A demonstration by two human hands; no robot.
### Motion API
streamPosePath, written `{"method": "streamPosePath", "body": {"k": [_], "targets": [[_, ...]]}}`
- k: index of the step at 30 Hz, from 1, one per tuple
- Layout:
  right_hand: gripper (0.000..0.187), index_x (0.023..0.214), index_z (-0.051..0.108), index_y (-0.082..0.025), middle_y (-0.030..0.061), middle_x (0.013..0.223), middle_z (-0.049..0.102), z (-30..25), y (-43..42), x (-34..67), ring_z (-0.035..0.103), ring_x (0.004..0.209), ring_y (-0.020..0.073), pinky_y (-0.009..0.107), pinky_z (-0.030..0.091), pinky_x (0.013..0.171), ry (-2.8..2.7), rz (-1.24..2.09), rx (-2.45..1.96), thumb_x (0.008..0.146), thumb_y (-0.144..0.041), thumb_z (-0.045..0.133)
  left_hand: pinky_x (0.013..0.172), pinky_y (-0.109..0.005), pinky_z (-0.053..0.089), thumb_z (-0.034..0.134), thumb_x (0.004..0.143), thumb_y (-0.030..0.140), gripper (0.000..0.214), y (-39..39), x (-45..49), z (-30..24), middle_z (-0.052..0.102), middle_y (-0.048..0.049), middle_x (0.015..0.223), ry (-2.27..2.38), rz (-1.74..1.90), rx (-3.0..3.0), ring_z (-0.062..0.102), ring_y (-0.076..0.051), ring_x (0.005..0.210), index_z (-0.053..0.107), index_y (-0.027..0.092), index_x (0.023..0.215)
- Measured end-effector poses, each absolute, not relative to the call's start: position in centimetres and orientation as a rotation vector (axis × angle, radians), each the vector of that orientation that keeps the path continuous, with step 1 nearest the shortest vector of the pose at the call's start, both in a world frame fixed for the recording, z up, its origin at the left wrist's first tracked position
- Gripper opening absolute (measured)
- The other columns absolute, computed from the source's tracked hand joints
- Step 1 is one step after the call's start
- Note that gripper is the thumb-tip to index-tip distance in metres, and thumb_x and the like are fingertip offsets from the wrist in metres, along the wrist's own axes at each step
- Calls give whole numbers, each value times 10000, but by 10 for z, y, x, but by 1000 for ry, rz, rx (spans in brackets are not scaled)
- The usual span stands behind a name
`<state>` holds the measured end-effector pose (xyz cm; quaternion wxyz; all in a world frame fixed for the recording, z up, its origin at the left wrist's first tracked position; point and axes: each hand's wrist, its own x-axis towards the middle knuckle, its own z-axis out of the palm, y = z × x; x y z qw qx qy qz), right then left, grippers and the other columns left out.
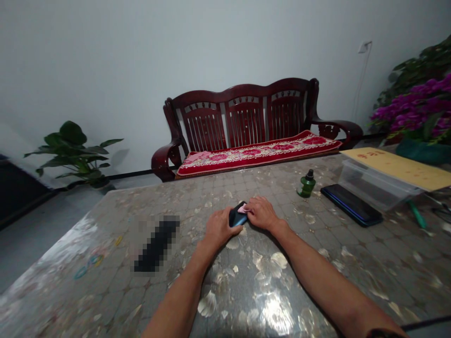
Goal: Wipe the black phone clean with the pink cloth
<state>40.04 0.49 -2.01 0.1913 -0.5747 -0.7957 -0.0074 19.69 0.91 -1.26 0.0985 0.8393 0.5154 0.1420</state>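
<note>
Near the middle of the table, a dark phone (240, 219) with a bluish sheen lies between my two hands. My left hand (220, 226) grips its left side, the thumb along the near edge. My right hand (261, 213) pinches a small pink cloth (243, 208) and presses it on the phone's upper part. Much of the phone is covered by the fingers and the cloth. A green bottle (307, 184) with a black cap stands upright to the right, apart from my right hand.
On the right lie a dark slab-like phone (351, 205), a clear plastic box (375, 184) under a yellow sheet (401, 165), and a green-handled tool (417, 215). A blurred-out black object (157, 245) and several coloured bands (93, 261) lie left. Behind the table (225, 281) stands a wooden bench (243, 117).
</note>
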Motion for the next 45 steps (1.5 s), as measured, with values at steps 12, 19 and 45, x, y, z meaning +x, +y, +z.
{"method": "streamPosePath", "body": {"k": [12,19,45], "targets": [[238,958,760,-256,50,919,701,-18,-1,387,583,940,210,307,348,819,-2296,14,-1586,872,-177,554,986,-358,462,807,688,251,503,-1,130,-10,687,-57,1175,1267,417,2383,623,-265,1115,657,236,1169],[215,898,764,-218,77,895,703,-11,-3,385,597,914,223,305,358,782,-2189,-59,-1768,850,-169,561,870,-330,510,821,751,242,340,-11,139,-27,711,-50,1022,1197,569,2377,660,-229,964,696,196,1063],[283,956,771,-265,48,885,677,-13,5,384,567,913,207,305,348,803,-2220,-12,-1669,859,-129,542,890,-323,524,639,939,347,206,-21,159,-41,749,-78,1101,943,598,2822,685,-219,998,739,189,1026]]}}
